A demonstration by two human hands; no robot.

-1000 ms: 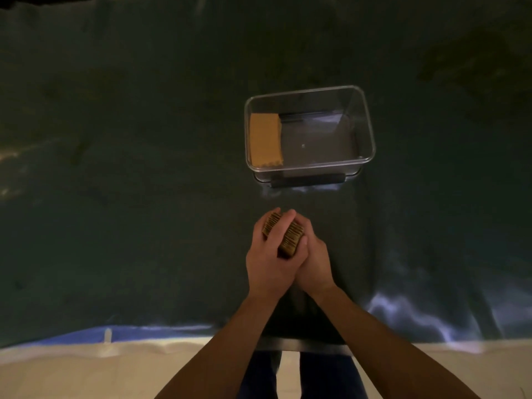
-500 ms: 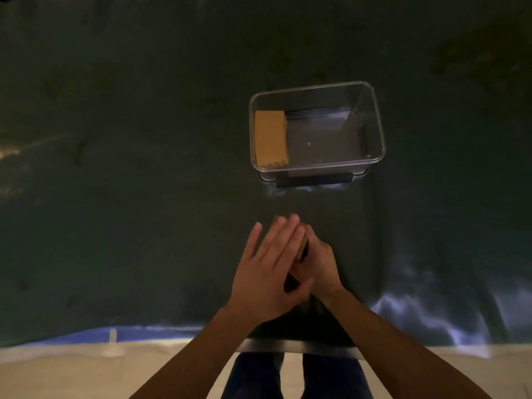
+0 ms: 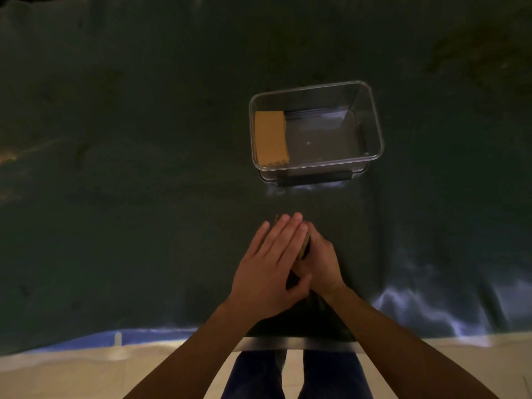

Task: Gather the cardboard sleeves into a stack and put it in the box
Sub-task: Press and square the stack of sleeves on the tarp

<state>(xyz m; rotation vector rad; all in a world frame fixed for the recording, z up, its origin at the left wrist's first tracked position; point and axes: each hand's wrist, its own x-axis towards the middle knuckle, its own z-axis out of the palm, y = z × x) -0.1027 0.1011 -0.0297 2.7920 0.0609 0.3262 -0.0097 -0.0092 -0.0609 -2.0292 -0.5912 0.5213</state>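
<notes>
One head view only. Two hands met near the counter (image 3: 144, 168) edge: right hand (image 3: 319, 260) gripped the sleeve stack (image 3: 304, 249) edge-on, fingers wrapped around it; left hand (image 3: 267, 272) lay flat over it, fingers straight and slightly spread, likely squaring the edges. Clear box (image 3: 374, 122) stood well beyond, another cardboard stack (image 3: 271, 138) against its left wall.

Desk cloth (image 3: 144, 168) is dark green, the box (image 3: 377, 133) at 12 o'clock is see-through, tan cardboard sleeves (image 3: 271, 138) inside, black handle (image 3: 313, 179), navy trousers (image 3: 331, 375).
</notes>
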